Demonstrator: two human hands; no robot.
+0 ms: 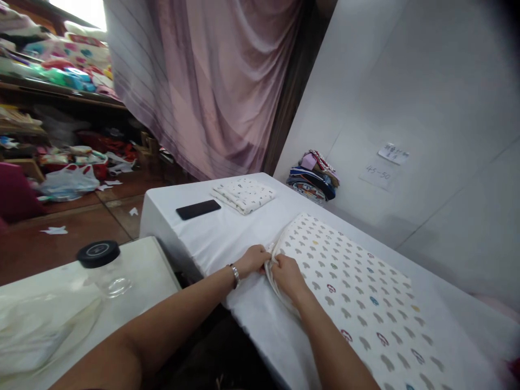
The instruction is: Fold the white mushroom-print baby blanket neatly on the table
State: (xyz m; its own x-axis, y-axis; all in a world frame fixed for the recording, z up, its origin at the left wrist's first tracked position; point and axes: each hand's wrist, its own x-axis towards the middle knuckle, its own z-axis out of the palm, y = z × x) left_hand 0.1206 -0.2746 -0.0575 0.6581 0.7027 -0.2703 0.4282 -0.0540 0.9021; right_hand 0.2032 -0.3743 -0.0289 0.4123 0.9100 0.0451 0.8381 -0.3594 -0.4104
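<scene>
A white cloth with small grey and coloured prints (357, 292) lies spread on the white table (227, 233). My left hand (254, 260), with a bracelet on its wrist, pinches the cloth's near corner, fingers closed on the edge. My right hand (286, 276) grips the same corner right beside it, fingers curled over the layered edge. Both hands touch each other at the cloth's corner.
A folded printed cloth (244, 194) and a black phone (198, 209) lie at the table's far end. A pile of folded fabrics (314, 176) sits against the white wall. A clear jar with a black lid (101, 265) stands on a side table at left. A pink curtain (211, 81) hangs behind.
</scene>
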